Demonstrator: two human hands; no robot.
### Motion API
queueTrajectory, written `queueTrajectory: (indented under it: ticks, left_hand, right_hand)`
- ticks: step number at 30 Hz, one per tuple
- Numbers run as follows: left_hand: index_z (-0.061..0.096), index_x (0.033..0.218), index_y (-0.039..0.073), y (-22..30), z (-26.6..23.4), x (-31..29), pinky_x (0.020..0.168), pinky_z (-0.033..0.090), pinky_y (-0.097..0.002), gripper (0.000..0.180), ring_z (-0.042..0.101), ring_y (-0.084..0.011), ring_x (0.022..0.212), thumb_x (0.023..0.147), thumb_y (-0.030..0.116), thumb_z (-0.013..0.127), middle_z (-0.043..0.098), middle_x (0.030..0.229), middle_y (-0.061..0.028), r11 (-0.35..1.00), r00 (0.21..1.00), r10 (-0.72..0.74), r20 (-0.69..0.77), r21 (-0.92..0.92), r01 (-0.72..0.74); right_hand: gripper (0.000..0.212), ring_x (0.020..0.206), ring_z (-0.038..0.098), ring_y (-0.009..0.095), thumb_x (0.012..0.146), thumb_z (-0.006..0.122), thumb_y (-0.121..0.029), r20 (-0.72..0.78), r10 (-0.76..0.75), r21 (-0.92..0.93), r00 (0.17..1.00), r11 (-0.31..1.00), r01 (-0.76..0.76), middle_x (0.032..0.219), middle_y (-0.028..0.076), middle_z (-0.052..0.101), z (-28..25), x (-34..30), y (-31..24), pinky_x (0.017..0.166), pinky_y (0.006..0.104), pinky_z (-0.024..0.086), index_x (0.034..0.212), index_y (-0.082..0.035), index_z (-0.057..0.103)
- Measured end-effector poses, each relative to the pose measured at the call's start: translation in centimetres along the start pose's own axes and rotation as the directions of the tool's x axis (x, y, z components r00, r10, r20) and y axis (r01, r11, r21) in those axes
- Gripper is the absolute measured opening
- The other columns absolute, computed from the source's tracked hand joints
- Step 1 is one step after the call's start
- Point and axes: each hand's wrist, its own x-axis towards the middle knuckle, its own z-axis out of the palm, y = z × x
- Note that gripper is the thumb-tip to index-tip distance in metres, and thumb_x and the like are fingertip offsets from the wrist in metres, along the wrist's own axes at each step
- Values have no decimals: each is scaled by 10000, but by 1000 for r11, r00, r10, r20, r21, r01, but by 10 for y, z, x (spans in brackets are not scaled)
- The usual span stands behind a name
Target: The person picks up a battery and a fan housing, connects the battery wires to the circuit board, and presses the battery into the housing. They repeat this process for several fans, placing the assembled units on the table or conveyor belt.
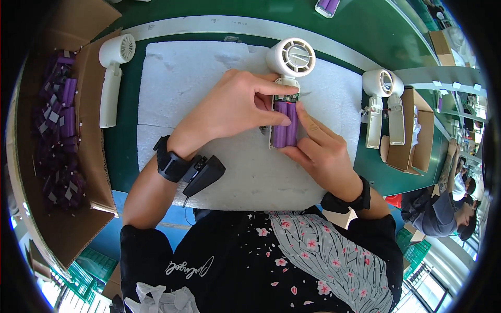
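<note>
A white handheld fan [298,56] lies face up on the foam sheet, its round head away from me and its handle uncovered. Inside the handle sit a small green circuit board [287,97] and a pack of purple cylindrical batteries [280,133]. My left hand [237,104] is closed on the fan from the left, index finger across the board and thumb on the batteries. From the right, my right hand [321,148] grips the battery pack, one fingertip at its upper side edge and another at its lower end.
A cardboard box [91,141] of purple battery packs [65,120] stands at left, beside another white fan [110,83]. To the right are an opened fan [377,99] and a smaller carton [420,135]. White foam [182,78] covers part of the green table. A co-worker [438,214] sits far right.
</note>
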Motion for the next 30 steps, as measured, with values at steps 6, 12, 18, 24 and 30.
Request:
queueTrajectory:
  ticks: [6, 12, 18, 24, 30]
  left_hand:
    - [679, 1165, 115, -3, 2, -1, 733, 541, -271, 474, 665, -142, 771, 708, 82, 799, 680, 1032, -147, 997, 999, -25, -31, -68, 23]
    - [691, 1144, 111, -2, 5, 1, 681, 528, -270, 463, 651, -136, 695, 696, 92, 807, 712, 913, -132, 999, 996, 25, -90, -44, -29]
    - [666, 1180, 79, 2, 6, 1, 718, 524, -252, 484, 629, -97, 767, 714, 31, 786, 685, 1064, -121, 990, 992, -109, -57, -91, 104]
    - [653, 1197, 54, 2, 8, 0, 753, 524, -242, 483, 629, -84, 812, 731, 2, 771, 686, 1107, -103, 990, 992, -114, -45, -91, 110]
    - [664, 1188, 83, 2, 2, -2, 733, 521, -249, 492, 634, -87, 768, 713, 56, 793, 704, 1028, -103, 997, 996, -69, -48, -22, 68]
  right_hand:
    - [355, 907, 681, 359, 604, 866, -148, 8, 128, 52, 992, 990, -129, 1260, 269, 562, 2, -2, -8, 712, 341, 570, 639, -11, 540]
    - [402, 852, 680, 358, 608, 871, -146, 12, 125, 41, 992, 991, -126, 1247, 258, 574, 4, 0, -1, 697, 334, 571, 847, -20, 573]
    - [544, 941, 646, 333, 604, 869, -129, -6, 161, 142, 987, 977, -159, 1216, 189, 583, -4, 9, 0, 776, 350, 559, 1051, -15, 581]
    - [672, 1026, 602, 316, 580, 868, -114, 113, 77, 151, 991, 984, -94, 1193, 147, 531, -12, 19, 10, 854, 383, 524, 1180, -10, 582]
    - [738, 1032, 582, 322, 553, 867, -96, 113, -8, 17, 994, 1000, 6, 1194, 137, 532, -8, 15, 2, 863, 382, 500, 1230, -7, 587]
